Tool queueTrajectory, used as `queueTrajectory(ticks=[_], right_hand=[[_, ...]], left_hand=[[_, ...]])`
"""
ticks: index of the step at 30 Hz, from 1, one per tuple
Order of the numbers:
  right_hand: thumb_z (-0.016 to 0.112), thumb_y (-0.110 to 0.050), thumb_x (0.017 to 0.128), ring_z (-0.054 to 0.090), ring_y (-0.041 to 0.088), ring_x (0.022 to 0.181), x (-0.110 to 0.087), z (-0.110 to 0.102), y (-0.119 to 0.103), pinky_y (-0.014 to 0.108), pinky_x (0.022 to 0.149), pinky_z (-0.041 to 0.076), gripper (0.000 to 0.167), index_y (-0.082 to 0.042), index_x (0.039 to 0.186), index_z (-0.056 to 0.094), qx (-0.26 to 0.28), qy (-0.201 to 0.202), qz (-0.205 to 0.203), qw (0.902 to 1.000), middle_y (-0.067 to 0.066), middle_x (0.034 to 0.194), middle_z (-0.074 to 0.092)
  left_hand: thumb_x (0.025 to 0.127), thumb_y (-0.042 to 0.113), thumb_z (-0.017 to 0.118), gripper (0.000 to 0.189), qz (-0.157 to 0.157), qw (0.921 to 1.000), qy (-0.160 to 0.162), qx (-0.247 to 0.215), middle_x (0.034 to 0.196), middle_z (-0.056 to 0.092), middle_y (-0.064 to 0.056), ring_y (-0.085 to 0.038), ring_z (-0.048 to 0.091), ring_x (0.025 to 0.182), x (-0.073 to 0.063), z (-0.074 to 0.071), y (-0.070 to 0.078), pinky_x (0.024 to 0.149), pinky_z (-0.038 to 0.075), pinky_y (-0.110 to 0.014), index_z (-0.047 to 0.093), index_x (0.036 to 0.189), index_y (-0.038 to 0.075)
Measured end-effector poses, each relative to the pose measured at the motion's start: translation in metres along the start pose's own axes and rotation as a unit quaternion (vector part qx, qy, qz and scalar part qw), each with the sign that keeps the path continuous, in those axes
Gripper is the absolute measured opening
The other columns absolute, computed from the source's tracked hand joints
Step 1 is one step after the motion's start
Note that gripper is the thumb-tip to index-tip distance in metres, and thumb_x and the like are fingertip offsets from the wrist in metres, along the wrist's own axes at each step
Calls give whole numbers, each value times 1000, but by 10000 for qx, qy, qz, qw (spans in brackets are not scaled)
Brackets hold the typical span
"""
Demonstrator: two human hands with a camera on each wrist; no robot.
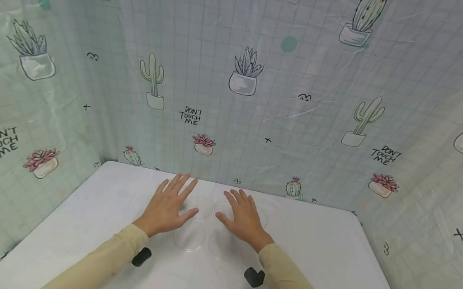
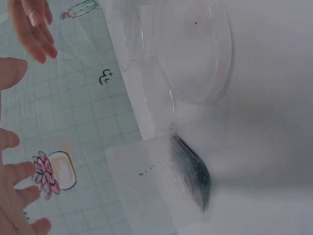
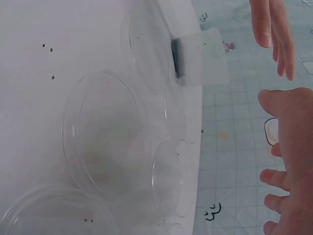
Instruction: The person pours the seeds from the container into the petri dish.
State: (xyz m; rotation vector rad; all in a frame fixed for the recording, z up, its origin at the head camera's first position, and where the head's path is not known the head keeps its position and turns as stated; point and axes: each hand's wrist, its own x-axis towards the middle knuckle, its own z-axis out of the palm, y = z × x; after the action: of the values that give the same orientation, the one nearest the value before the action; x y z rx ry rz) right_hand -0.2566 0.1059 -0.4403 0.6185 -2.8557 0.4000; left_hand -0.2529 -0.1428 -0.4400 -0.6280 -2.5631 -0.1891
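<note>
My left hand [image 1: 166,208] is held over the far middle of the white table, fingers straight and spread, palm down. Opposite it, my right hand [image 1: 243,215] has the same spread, with its thumb pointing toward the left one; neither grips anything. Several clear, shallow round dishes lie below and between them, among them a near-left dish [image 1: 190,238] and a far-left dish [image 1: 202,207]. The left wrist view shows one large dish [image 2: 193,49] close up. A clear piece with a dark band [image 2: 190,171] stands near the left hand, hidden behind it in the head view.
The white table [image 1: 316,260] ends at a patterned cloth backdrop [image 1: 219,93] with cactus drawings, which also encloses both sides. Small black devices [image 1: 142,257] sit beside the wrists. The transparent dishes stand close together and show only faintly in the head view.
</note>
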Motion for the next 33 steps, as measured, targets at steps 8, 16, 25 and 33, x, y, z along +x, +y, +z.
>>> queueTrajectory(ticks=[8,16,25,33], right_hand=[[55,-55,91,31,35,144,3,9,1,60,118,22,69,-18,147,40,-2,-38,36,10000,9,151,41],[54,-55,92,31,34,144,7,13,0,60,118,22,68,-18,147,40,46,-55,79,9999,9,151,42],[55,-54,91,31,34,144,8,18,-4,60,118,23,67,-17,146,41,51,-78,114,9999,9,150,43],[56,-53,91,33,34,144,13,21,-8,60,118,24,67,-17,146,42,108,-110,131,9998,9,149,44]], left_hand=[[86,57,58,81,-248,9994,-222,-85,156,33,-12,-36,31,144,-5,1,-5,113,29,-64,32,152,18],[85,55,61,81,-230,9997,-24,-41,155,36,-14,-37,34,142,-7,4,-11,110,32,-64,34,151,15],[84,53,63,81,-278,9996,19,-42,154,36,-15,-37,34,142,-10,5,-14,110,31,-65,35,150,15],[84,53,64,82,-337,9994,50,-7,153,38,-15,-37,34,141,-11,7,-18,109,32,-64,35,150,15]])
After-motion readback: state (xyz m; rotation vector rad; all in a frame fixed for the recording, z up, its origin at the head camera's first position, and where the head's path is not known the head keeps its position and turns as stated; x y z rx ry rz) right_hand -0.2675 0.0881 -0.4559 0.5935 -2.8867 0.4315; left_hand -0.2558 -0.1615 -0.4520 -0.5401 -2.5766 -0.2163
